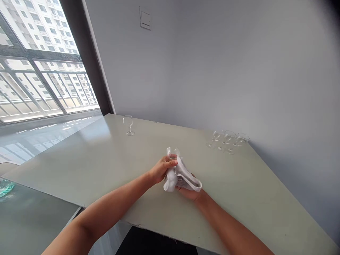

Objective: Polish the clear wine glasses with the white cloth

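Above the table (148,148), a clear glass (169,153) is held between my hands, its upper end showing beyond my fingers. My left hand (162,168) closes round the glass, the thumb lying against a pale grey cloth (172,179). From below, my right hand (190,193) holds the cloth, which drapes over the palm and hides most of the fingers. The lower part of the glass is covered by the cloth.
One stemmed glass (128,124) stands upright at the back left of the table. Several stemmed glasses (228,137) stand together near the right back edge. Walls rise behind the table. A greenish glass object (5,187) sits at the far left on a lower surface.
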A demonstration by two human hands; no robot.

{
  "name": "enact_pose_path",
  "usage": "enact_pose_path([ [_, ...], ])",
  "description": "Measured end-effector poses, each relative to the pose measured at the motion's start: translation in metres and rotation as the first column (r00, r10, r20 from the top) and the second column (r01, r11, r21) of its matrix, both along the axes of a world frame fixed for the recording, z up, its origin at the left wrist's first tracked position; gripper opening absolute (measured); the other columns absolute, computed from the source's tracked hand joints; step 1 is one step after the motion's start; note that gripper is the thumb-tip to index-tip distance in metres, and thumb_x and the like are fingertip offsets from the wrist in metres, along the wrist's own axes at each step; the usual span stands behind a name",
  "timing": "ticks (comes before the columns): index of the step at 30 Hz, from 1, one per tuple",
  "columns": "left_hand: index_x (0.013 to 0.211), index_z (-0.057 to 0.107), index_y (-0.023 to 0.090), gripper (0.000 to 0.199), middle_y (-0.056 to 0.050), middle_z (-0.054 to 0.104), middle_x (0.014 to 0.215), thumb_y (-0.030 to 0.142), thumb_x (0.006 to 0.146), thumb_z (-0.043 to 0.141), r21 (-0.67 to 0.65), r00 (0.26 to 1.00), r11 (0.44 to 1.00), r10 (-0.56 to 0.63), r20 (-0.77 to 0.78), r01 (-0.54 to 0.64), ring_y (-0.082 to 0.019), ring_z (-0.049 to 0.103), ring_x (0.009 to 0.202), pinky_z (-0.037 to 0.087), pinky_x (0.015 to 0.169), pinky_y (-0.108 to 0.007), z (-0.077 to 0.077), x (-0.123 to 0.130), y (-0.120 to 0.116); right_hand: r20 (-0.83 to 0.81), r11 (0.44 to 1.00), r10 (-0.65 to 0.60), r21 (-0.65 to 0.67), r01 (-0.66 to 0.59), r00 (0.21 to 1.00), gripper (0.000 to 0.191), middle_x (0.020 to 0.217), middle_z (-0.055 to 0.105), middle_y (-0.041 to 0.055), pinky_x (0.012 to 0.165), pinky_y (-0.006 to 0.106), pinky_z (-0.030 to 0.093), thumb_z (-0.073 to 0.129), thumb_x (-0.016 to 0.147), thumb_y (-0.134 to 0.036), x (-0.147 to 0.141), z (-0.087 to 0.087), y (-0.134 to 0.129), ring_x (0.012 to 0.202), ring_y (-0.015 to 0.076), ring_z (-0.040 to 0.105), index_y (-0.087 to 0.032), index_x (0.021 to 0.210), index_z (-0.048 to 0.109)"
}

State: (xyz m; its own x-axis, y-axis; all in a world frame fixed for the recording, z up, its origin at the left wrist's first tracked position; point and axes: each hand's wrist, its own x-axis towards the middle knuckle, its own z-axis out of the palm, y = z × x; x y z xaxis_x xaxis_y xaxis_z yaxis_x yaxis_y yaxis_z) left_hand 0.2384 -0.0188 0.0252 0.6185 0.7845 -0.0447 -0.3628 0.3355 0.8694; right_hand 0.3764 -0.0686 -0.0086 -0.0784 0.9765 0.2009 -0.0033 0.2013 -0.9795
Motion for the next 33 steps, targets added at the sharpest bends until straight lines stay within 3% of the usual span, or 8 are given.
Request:
enact_pose_path([
  [2, 0.096, 0.056, 0.014, 0.037, -0.006, 0.061, 0.086, 0.032, 0.067, 0.068, 0.022, 0.996, 0.996, 0.083, -0.043, -0.082, -0.015, 0.057, 0.075, 0.044, 0.068, -0.026, 0.001, -0.002, 0.003, -0.299, 0.959, 0.160, -0.177, -0.220, 0.941, 0.038, 0.091, 0.066, 0.0070, 0.060, 0.037, 0.052, 0.049, 0.076, -0.052, -0.001, 0.003, 0.001, 0.079, 0.0225, 0.062, -0.021, 0.093, 0.062],
  [4, 0.097, 0.054, 0.015, 0.040, -0.006, 0.061, 0.088, 0.033, 0.066, 0.069, 0.018, 0.985, 0.988, 0.156, -0.075, -0.155, -0.013, 0.057, 0.073, 0.043, 0.064, -0.025, 0.003, -0.005, 0.007, -0.469, 0.923, 0.179, -0.223, -0.313, 0.865, 0.037, 0.105, 0.063, 0.0073, 0.070, 0.042, 0.052, 0.051, 0.078, -0.046, 0.000, 0.004, 0.004, 0.091, 0.0237, 0.060, -0.022, 0.105, 0.058],
  [9, 0.107, 0.042, 0.020, 0.051, -0.005, 0.063, 0.092, 0.035, 0.066, 0.069, -0.007, 0.953, 0.954, 0.301, -0.049, -0.301, -0.004, 0.047, 0.051, 0.035, 0.050, -0.019, 0.007, -0.008, 0.011, -0.525, 0.955, -0.014, -0.259, -0.144, 0.851, 0.029, 0.114, 0.059, 0.0047, 0.080, 0.043, 0.051, 0.049, 0.081, -0.037, 0.007, 0.003, 0.015, 0.101, 0.0240, 0.057, -0.024, 0.105, 0.059],
  [12, 0.107, 0.037, 0.020, 0.051, -0.006, 0.063, 0.089, 0.034, 0.069, 0.067, 0.016, 0.941, 0.941, 0.337, 0.036, -0.338, -0.005, 0.050, 0.055, 0.040, 0.056, -0.022, 0.009, -0.007, 0.009, -0.558, 0.952, -0.061, -0.282, -0.120, 0.827, 0.030, 0.116, 0.058, 0.0060, 0.083, 0.045, 0.049, 0.048, 0.082, -0.040, 0.012, 0.005, 0.018, 0.104, 0.0252, 0.056, -0.023, 0.104, 0.059],
  [16, 0.109, 0.034, 0.023, 0.057, -0.002, 0.061, 0.086, 0.033, 0.066, 0.069, 0.219, 0.878, 0.858, 0.478, -0.007, -0.466, -0.009, 0.056, 0.062, 0.045, 0.065, -0.028, 0.006, -0.004, 0.002, -0.567, 0.951, -0.039, -0.273, -0.143, 0.823, 0.038, 0.118, 0.057, 0.0046, 0.084, 0.042, 0.048, 0.043, 0.083, -0.049, 0.008, 0.009, 0.014, 0.109, 0.0233, 0.053, -0.025, 0.109, 0.057],
  [22, 0.092, 0.052, 0.020, 0.029, -0.001, 0.060, 0.082, 0.027, 0.067, 0.065, 0.565, 0.820, 0.751, 0.532, -0.211, -0.342, -0.011, 0.055, 0.069, 0.043, 0.064, -0.023, -0.007, 0.011, -0.016, -0.524, 0.938, -0.095, -0.332, -0.100, 0.847, 0.025, 0.081, 0.067, 0.0033, 0.069, 0.031, 0.049, 0.067, 0.067, -0.039, -0.003, 0.000, 0.010, 0.082, 0.0198, 0.062, -0.019, 0.081, 0.063],
  [28, 0.082, 0.058, 0.017, 0.013, -0.001, 0.060, 0.077, 0.025, 0.071, 0.059, 0.620, 0.809, 0.723, 0.540, -0.232, -0.305, -0.012, 0.053, 0.068, 0.042, 0.063, -0.023, -0.016, 0.019, -0.019, -0.472, 0.917, -0.243, -0.396, 0.042, 0.848, 0.023, 0.067, 0.063, 0.0011, 0.053, 0.025, 0.043, 0.072, 0.060, -0.032, -0.002, 0.000, 0.009, 0.065, 0.0165, 0.058, -0.017, 0.073, 0.061],
  [33, 0.082, 0.058, 0.018, 0.016, -0.001, 0.060, 0.079, 0.031, 0.073, 0.059, 0.700, 0.785, 0.669, 0.563, -0.259, -0.250, -0.012, 0.053, 0.070, 0.043, 0.066, -0.024, -0.016, 0.014, -0.022, -0.294, 0.941, -0.222, -0.314, 0.126, 0.930, 0.024, 0.059, 0.058, -0.0001, 0.047, 0.024, 0.037, 0.066, 0.064, -0.040, -0.004, 0.002, 0.006, 0.055, 0.0142, 0.051, -0.017, 0.065, 0.058],
])
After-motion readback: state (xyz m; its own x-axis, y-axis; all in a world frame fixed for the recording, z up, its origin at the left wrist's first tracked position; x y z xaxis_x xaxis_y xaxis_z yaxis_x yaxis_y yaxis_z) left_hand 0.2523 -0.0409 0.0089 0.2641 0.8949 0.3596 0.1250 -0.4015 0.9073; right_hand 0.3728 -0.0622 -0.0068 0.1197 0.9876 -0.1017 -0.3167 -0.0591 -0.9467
